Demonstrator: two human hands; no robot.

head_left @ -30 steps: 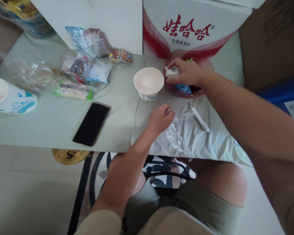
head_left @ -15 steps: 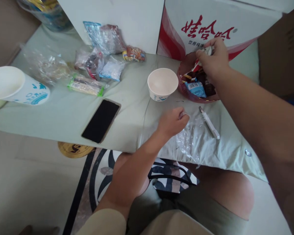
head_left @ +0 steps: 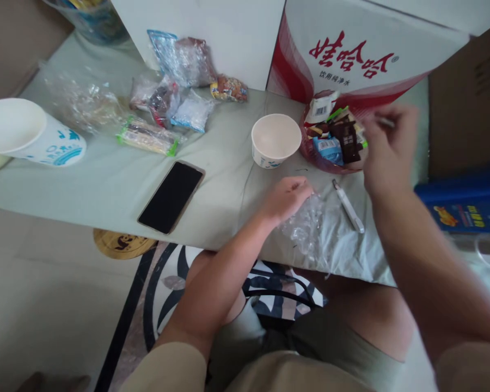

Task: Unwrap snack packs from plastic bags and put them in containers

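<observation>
My left hand (head_left: 288, 200) is closed at the near side of the table, its fingers pinching the edge of a clear plastic bag (head_left: 308, 228). Just right of the reddish bowl (head_left: 330, 167) is my right hand (head_left: 390, 149), smeared by motion with its fingers bent; whether anything sits between them is unclear. Small wrapped snacks (head_left: 346, 139) fill the bowl, and a white packet (head_left: 322, 108) leans at its back left. Left of the bowl stands a white paper tub (head_left: 275, 139), with no contents visible. A slim white box cutter (head_left: 349, 208) lies right of the bag.
A black phone (head_left: 171, 197) lies left of my left hand. Behind it are several snack packets (head_left: 191, 111) and crumpled clear plastic (head_left: 90, 103). A larger paper tub (head_left: 32, 133) is at far left. White cartons (head_left: 351, 43) stand behind; a blue box (head_left: 469, 204) is at right.
My right hand has let go of the white packet, which now rests in the bowl, and has moved right and nearer. My left hand stays in about the same place.
</observation>
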